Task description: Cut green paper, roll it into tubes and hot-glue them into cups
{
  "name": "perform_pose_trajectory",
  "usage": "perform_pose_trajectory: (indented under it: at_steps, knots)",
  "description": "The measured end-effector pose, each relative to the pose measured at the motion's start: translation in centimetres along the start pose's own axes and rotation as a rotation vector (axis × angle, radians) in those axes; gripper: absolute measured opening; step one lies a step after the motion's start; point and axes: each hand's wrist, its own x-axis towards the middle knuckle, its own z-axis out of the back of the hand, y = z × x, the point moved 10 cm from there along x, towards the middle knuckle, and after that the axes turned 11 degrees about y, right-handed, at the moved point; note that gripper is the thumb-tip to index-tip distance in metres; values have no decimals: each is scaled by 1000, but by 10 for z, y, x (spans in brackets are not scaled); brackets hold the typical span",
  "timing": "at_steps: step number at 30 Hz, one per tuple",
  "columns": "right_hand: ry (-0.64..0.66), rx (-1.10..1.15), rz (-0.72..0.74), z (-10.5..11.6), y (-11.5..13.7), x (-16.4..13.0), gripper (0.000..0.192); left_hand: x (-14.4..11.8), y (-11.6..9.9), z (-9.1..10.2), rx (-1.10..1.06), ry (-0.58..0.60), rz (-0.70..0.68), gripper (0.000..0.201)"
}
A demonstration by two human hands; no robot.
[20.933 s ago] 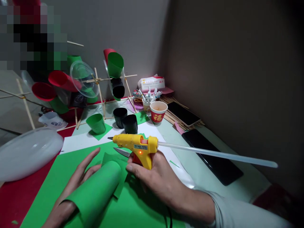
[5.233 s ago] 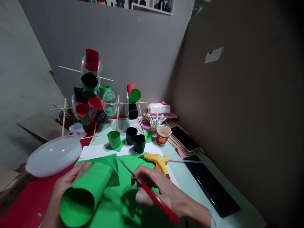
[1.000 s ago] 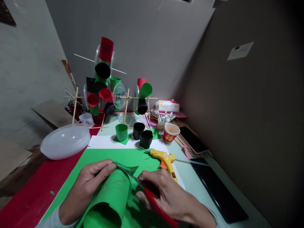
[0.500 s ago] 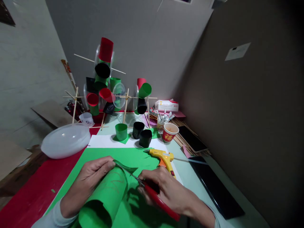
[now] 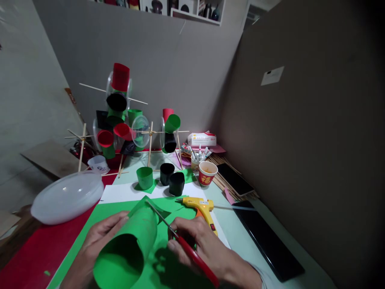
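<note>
Left hand (image 5: 99, 241) grip: fingers wrapped around the outside of the green paper tube (image 5: 129, 247), clamped on it from its left side. Right hand (image 5: 207, 251) grip: closed on the red handles of the scissors (image 5: 180, 241). Blades lie together or nearly so; exact gap too thin to read.

Landmark: the green paper tube. It sits low in the view, lifted a little off the green paper sheet (image 5: 168, 269) on the counter (image 5: 237, 233).

Hidden or unclear: left thumb is behind the tube. Lower handle ends of the scissors run out of frame at the bottom edge. Both forearms are cut off there too. The scissor tip meets a loose green flap at the tube's far end; whether the blades have the flap between them cannot be told.

Orientation: tube's long axis runs from near-left to far-right, open mouth toward the camera, far end raised and pointing toward the wall. Scissors lie along a diagonal just right of the tube, tip at its far end, handles toward the camera.

Beyond the tube's far end: yellow glue gun (image 5: 198, 206) lying on its side, nozzle toward the left. Farther behind: one green paper cup (image 5: 144, 177) and two black paper cups (image 5: 172, 180), then a stick frame (image 5: 126, 120) carrying red, green and black cups. Far left of the tube: a clear plastic lid (image 5: 67, 196). Right of the tube, past the glue gun: a red printed cup (image 5: 207, 173) and a dark tablet (image 5: 267, 245).
</note>
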Motion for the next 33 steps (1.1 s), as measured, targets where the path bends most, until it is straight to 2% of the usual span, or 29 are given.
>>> perform_pose_trajectory:
  at_steps: [5, 10, 17, 21, 25, 33]
  knots:
    - [48, -48, -71, 1, -4, -3, 20, 9, 0, 15, -8, 9, -39, 42]
    - [70, -73, -113, 0, -10, -5, 19, 12, -9, 27, 46, 36, -78, 41]
    - [90, -109, -137, 1, -11, -7, 24, 12, -23, 16, 119, 114, -145, 36]
    - [98, -98, -133, 1, -11, -6, 26, 7, -20, 15, 144, 133, -149, 30]
    - [113, -66, -148, 1, -13, -6, 29, 7, -19, 17, 185, 134, -151, 33]
    - [127, 5, -140, -1, -10, -5, 50, 4, -22, 5, 278, 159, -183, 34]
